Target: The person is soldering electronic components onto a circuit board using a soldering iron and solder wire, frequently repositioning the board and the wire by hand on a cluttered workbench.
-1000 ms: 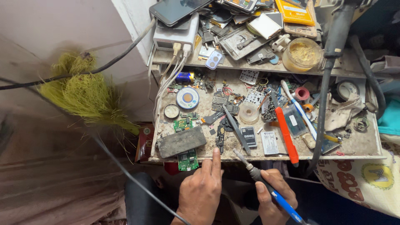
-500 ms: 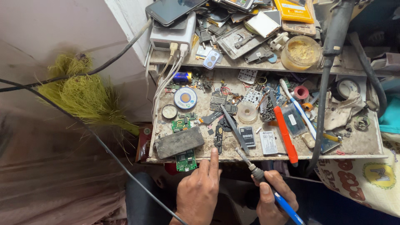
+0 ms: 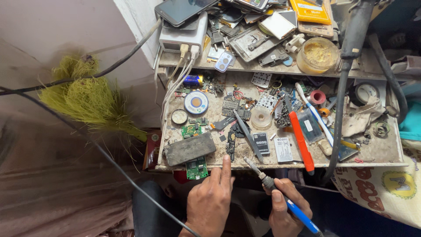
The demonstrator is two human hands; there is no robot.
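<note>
Right hand (image 3: 285, 206) grips soldering iron (image 3: 280, 195); left hand (image 3: 210, 202) fingers touch bench edge (image 3: 263, 166).

Right hand (image 3: 287, 206) grips soldering iron (image 3: 280, 193); left hand (image 3: 210, 202) touches workbench (image 3: 307, 165).

Soft, even light fell from above on the cluttered workbench (image 3: 280, 164), sharp and free of glare, while the space beneath it lay in deep shadow and the wide view bent and softened at the edges.
</note>
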